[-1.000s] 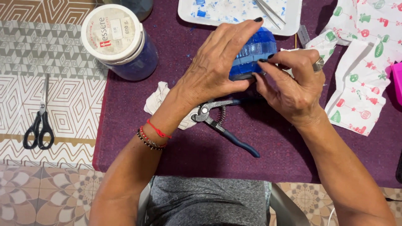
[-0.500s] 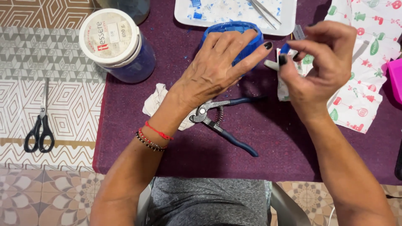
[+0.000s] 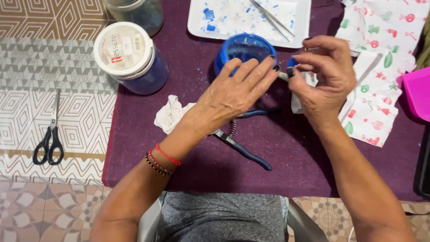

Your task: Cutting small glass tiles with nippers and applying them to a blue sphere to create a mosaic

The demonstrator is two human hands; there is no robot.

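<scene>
My left hand [image 3: 235,94] has flattened, fingers open, against the round blue mosaic bowl [image 3: 244,49]; my right hand [image 3: 320,74] has lifted away, pinching a small blue tile piece [image 3: 291,62].

Single view: head-worn camera, looking steeply down over the person's own forearms. Close range; faces the purple-covered counter [image 3: 188,148], with patterned floor at left. No second view.
</scene>
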